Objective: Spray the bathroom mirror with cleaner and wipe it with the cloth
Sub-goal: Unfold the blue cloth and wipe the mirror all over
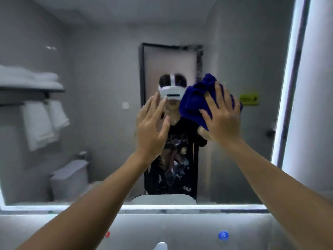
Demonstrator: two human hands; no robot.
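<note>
Mirror (90,123) has the right hand (223,116) pressing the blue cloth (192,103) flat against it, left hand (153,127) spread, empty.

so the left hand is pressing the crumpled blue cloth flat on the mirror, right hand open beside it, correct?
Sides are swapped. The head view shows the right hand pressing the crumpled blue cloth against the lit-edged bathroom mirror, fingers spread over it. The left hand is the open one beside it, holding nothing.
</note>
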